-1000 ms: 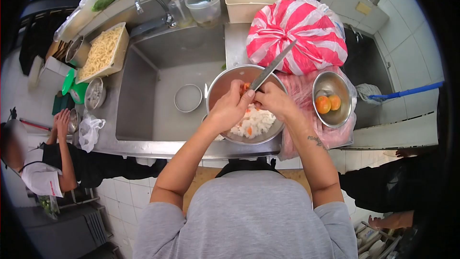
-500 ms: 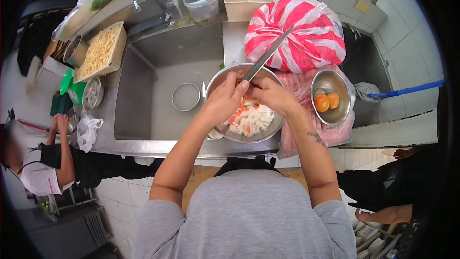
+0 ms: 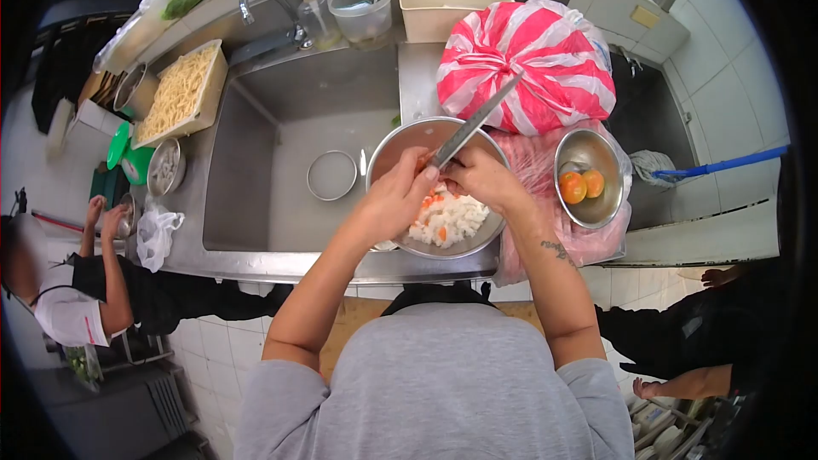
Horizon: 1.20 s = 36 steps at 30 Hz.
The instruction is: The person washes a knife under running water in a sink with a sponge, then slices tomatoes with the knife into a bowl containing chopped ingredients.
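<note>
My left hand [image 3: 399, 198] is closed around the knife [image 3: 479, 119], its handle hidden in the grip. The blade points up and away to the right. My right hand [image 3: 486, 177] is closed close under the blade, fingertips pinched on what looks like a piece of tomato, mostly hidden by the fingers. Both hands are above a metal bowl [image 3: 498, 243] at the sink's edge. Inside lie chopped white pieces [image 3: 456, 220], perhaps onion, with small orange-red bits among them. Right of it, a smaller steel bowl [image 3: 586, 146] holds two tomatoes [image 3: 573, 187].
A sink [image 3: 294, 132] with a round ring [image 3: 331, 175] inside lies left. A red-and-white striped bag [image 3: 528, 68] and pink plastic packing [image 3: 532, 243] are on the right. Noodles [image 3: 179, 94] fill a tray at left. Other people stand at both sides.
The knife blade has shifted slightly downward and my hands have moved a little within the same spot over the bowl. At left, the co-worker's hands have moved apart.
</note>
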Available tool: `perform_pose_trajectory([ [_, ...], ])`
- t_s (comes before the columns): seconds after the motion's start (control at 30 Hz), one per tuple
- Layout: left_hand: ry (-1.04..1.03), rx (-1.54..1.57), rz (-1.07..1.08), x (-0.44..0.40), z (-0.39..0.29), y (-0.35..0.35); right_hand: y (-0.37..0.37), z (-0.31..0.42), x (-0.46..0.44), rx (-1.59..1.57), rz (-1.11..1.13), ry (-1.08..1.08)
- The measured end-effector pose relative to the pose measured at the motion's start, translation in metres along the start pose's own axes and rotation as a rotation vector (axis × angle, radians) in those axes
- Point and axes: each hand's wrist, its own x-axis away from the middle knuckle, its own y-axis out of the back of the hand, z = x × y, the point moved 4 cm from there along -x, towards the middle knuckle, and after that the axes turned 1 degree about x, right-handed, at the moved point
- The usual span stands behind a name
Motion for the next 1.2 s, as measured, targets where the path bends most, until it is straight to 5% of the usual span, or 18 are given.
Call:
perform_pose_trajectory([
  [0.23, 0.028, -0.016, 0.027, -0.005, -0.005, 0.002, 0.002, -0.005, -0.005, 0.001, -0.023, 0.031],
  [0.33, 0.105, 0.049, 0.059, -0.014, -0.002, 0.007, -0.006, 0.012, 0.005, -0.114, 0.136, -0.067],
  [0.47, -0.052, -0.03, -0.048, -0.002, -0.006, 0.002, 0.002, 0.006, 0.0, -0.016, -0.046, 0.056],
  [0.63, 0.049, -0.091, 0.012, 0.006, -0.027, -0.001, -0.001, 0.002, 0.003, -0.236, -0.148, 0.038],
  [0.83, 0.05, 0.105, 0.067, -0.005, -0.014, 0.005, -0.008, -0.011, 0.003, -0.337, 0.033, 0.046],
  [1.07, -0.014, -0.079, 0.004, 0.01, -0.023, -0.007, -0.001, -0.007, 0.007, -0.334, -0.207, -0.001],
  [1.2, -0.021, -0.062, 0.023, -0.003, -0.018, -0.005, -0.002, -0.024, 0.002, -0.525, 0.016, -0.005],
])
